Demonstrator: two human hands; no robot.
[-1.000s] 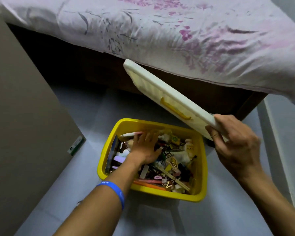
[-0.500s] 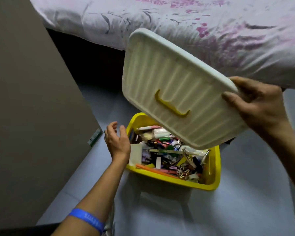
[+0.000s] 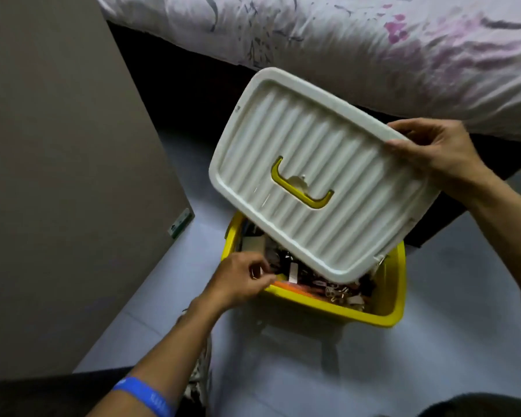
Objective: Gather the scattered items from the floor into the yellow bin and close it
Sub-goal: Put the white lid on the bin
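Note:
The yellow bin [image 3: 399,284] stands on the floor, full of several small stationery items [image 3: 328,288] such as clips and pens. My right hand [image 3: 433,149] grips the right corner of the white ribbed lid [image 3: 337,224], which has a yellow handle [image 3: 298,188]. The lid hangs tilted above the bin and hides its far half. My left hand [image 3: 241,279] is at the bin's near-left rim, fingers pinched together on what looks like a small metal clip [image 3: 254,271].
A bed with a floral sheet [image 3: 373,40] overhangs just behind the bin, with dark space beneath it. A tall brown panel [image 3: 57,176] stands close on the left. Grey floor [image 3: 448,356] lies around the bin.
The lid has come down and nearer, covering more of the bin. My left hand moved from outside the left rim to the near-left corner and pinched its fingers.

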